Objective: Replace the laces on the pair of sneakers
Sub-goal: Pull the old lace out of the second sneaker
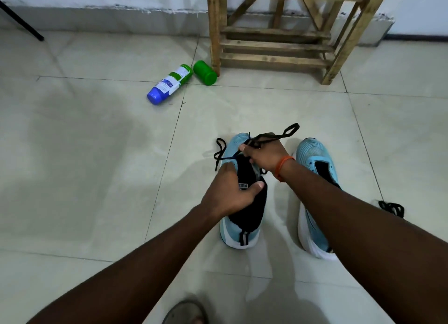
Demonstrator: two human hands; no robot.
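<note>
We see the left hand with its fingers curled over the side of the held sneaker, thumb pressed on its black knit tongue. The right hand pinches a flat black lace above the pale blue mesh toe. One loop stands up past the knuckles, and a loose end trails off the toe's left edge. The second sneaker, same mesh and white sole, stands just beside it on glossy floor tiles, which stretch wide to the left. A bundled lace lies further right. A plastic bottle and a green cap lie well ahead by a slatted wooden rack.
</note>
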